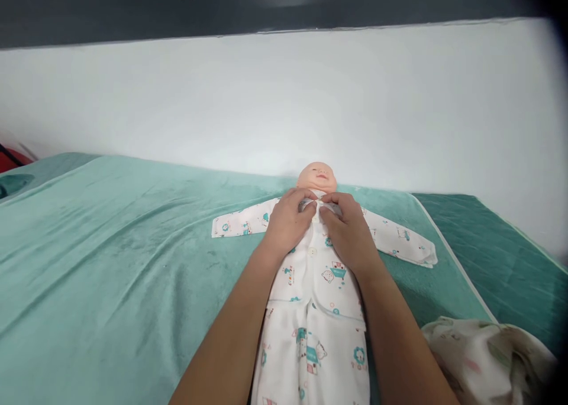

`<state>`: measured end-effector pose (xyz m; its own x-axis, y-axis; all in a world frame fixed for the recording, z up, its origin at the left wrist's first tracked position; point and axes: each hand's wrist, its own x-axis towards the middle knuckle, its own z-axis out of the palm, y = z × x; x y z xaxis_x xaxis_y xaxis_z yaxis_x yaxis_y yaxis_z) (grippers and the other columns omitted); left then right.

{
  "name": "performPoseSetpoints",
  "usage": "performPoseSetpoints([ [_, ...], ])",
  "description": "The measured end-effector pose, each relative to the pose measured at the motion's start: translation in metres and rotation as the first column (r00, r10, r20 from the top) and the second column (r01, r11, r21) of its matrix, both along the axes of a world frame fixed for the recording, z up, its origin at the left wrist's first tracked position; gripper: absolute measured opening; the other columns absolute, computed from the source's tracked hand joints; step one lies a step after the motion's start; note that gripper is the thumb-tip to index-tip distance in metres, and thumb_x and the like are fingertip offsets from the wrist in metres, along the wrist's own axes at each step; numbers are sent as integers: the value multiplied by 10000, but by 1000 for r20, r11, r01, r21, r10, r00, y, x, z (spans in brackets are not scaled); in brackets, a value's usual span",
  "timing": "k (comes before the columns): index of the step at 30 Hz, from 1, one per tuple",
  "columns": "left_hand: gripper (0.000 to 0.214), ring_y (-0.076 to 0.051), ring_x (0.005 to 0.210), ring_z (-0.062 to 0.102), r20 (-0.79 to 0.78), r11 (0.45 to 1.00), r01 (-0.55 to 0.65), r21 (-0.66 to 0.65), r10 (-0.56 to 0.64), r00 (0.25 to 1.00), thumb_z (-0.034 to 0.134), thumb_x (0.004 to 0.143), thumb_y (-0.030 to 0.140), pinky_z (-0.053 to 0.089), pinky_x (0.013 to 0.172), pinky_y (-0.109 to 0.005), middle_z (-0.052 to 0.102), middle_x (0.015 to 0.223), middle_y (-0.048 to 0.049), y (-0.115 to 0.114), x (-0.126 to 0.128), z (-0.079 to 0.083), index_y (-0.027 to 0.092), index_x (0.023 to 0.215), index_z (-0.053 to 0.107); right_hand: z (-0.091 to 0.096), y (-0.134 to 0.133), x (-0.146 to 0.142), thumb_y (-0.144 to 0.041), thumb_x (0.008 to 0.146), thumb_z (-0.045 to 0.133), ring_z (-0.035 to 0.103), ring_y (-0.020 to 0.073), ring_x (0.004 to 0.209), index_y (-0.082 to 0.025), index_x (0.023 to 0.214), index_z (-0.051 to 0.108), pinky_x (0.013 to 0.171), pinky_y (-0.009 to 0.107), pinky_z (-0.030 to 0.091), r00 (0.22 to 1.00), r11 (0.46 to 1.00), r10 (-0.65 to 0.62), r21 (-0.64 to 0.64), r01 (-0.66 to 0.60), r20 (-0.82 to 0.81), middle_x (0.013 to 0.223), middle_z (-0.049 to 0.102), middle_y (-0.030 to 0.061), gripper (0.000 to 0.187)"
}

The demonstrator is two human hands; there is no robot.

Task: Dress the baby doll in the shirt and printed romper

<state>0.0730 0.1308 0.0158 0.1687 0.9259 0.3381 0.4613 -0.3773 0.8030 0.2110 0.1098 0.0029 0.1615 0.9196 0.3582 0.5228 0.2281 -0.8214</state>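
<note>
A baby doll (318, 175) lies on its back on a green blanket (146, 263), its head toward the wall. It wears a white printed baby shirt (296, 275) with buttons down the front and matching pants (290, 357). Both long sleeves stretch out to the sides. At the collar, my left hand (290, 216) pinches the shirt's front edge between thumb and fingers. Facing it, my right hand (348, 224) pinches the other side of the collar opening. The fingertips nearly meet near the top button, which they partly hide. A lower button (312, 252) shows on the chest.
A white wall (266, 109) rises right behind the doll's head, with a dark beam (266, 9) above it. A crumpled patterned cloth (483, 357) lies at the lower right. Darker green bedding (483, 233) shows beyond the blanket's right edge. Something red (11, 159) is at the far left.
</note>
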Motion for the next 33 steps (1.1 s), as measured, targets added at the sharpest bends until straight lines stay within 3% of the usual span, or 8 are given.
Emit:
performPoseSetpoints([
  [12,223,-197,1093,600,-5,1000,-16,7,16,1000,481,920,279,467,957,-323,677,1141,-24,3,1,-4,244,1032,670,6,22,4,-295,748,597,600,201,840,-209,809,673,844,369,441,994,998,-40,-60,34,-104,903,694,39,129],
  [20,224,-200,1054,607,25,1000,0,-3,0,1000,490,915,293,480,912,-329,677,1120,-23,3,-2,-6,254,1036,674,8,25,15,-302,717,645,613,191,777,-211,824,686,754,344,450,995,988,36,-147,-49,-93,824,695,15,146],
  [26,230,-204,1088,604,50,1000,6,2,-6,999,498,911,280,478,931,-331,676,1137,-25,2,-2,-5,253,1050,679,3,26,7,-251,743,623,620,184,798,-206,793,654,775,336,453,998,998,-58,2,58,-7,840,692,15,73],
  [33,257,-192,1175,574,64,999,44,33,-46,997,477,910,221,438,1012,-318,664,1176,-9,3,-1,-4,260,1024,704,-3,27,6,-210,780,589,616,176,761,-209,821,639,755,331,466,992,981,-116,151,122,-49,808,678,17,65],
])
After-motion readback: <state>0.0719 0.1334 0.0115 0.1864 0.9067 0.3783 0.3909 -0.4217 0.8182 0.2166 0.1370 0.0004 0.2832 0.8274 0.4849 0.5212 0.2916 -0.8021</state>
